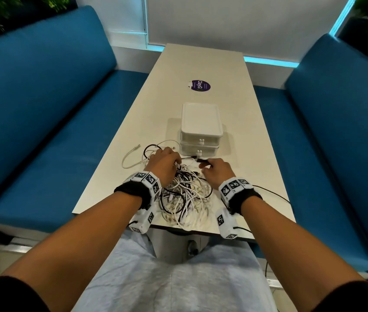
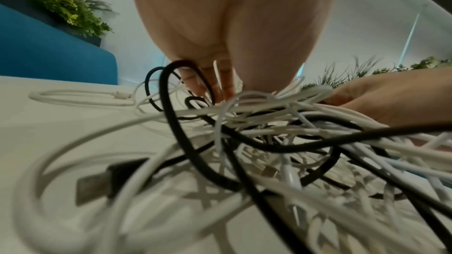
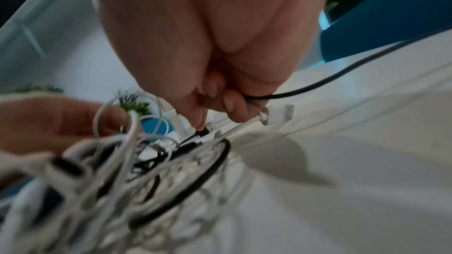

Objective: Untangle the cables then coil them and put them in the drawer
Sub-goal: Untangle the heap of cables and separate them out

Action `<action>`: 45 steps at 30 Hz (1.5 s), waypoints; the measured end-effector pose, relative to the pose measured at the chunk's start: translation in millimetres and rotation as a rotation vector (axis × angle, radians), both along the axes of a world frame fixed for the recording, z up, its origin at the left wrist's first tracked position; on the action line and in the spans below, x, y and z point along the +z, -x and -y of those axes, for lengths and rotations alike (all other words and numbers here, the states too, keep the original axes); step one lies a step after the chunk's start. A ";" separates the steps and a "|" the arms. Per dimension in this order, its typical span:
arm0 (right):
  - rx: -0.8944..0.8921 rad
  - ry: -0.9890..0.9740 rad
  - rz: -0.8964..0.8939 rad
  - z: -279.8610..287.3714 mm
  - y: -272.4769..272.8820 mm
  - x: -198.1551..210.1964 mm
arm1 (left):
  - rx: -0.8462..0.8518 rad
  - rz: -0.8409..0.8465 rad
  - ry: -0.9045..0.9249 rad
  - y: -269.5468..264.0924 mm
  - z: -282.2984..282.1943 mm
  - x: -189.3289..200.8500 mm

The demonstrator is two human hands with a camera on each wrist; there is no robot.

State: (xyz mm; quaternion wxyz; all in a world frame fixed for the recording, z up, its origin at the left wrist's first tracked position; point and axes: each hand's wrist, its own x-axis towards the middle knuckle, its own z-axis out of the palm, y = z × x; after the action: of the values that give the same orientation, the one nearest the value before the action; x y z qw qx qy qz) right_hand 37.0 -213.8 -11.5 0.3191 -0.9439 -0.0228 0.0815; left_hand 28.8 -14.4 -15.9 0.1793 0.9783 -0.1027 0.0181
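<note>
While the black cable [image 1: 201,160] points away towards the drawer unit [image 1: 201,134], my right hand [image 1: 217,168] pinches it; left hand [image 1: 163,164] fingers dig curled into the tangle [image 1: 185,194].

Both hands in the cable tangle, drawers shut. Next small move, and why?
Probably draw the right hand rightwards, since it pinches the black cable, whose free run trails off that side, while the left hand holds down the black-and-white cable tangle. The white two-drawer box can stay shut: nothing is coiled yet.
</note>
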 end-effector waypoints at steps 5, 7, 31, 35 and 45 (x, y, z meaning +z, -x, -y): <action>0.057 0.083 0.021 -13.3 -1.5 -11.3 | -0.002 0.173 0.000 6.3 12.4 15.1; 0.035 0.069 0.014 -14.0 -3.2 -11.0 | -0.085 0.228 0.187 11.7 22.7 19.5; -0.033 0.040 -0.043 40.6 8.2 21.6 | -0.257 0.043 -0.381 27.0 63.7 22.6; -0.010 0.053 -0.045 43.0 10.5 24.2 | -0.278 -0.047 -0.368 29.3 71.1 16.8; -0.063 0.006 -0.105 59.7 3.9 26.5 | -0.041 0.119 -0.374 22.5 56.0 7.0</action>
State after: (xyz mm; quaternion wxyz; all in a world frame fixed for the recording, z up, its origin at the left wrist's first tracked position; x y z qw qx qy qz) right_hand 33.1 -273.5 15.0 0.3192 -0.9396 0.0241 0.1208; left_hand 6.3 -70.4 -9.0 -0.0117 0.9894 -0.1347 0.0526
